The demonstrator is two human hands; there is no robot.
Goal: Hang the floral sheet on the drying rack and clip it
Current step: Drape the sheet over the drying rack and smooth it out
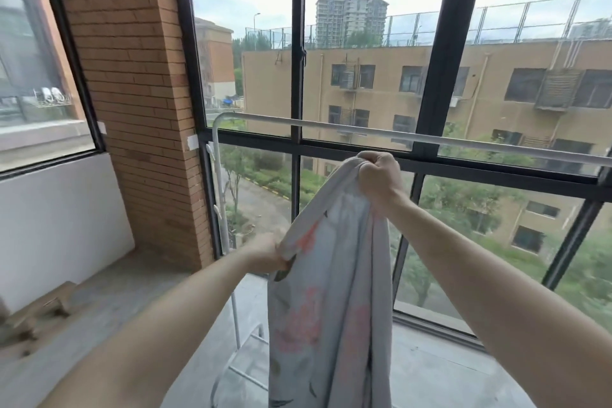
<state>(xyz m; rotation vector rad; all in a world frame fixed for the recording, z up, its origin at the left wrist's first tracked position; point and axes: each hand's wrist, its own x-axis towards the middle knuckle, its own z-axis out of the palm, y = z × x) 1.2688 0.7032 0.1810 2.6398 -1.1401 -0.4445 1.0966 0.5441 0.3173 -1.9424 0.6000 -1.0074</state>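
Sheet hangs bunched below the rack bar, not over it yet. Right hand fists its top edge just under the bar; left hand pinches a lower edge. Step: lifting. Next, prob.: raise and drape over the bar, spread, then clip; no clips in view.

A large window with dark metal frames fills the front wall and gives grey daylight. Behind the glass stand a beige building, a tall tower and green trees. On the left is a brick pillar, and beside it a white wall. The floor is grey concrete.
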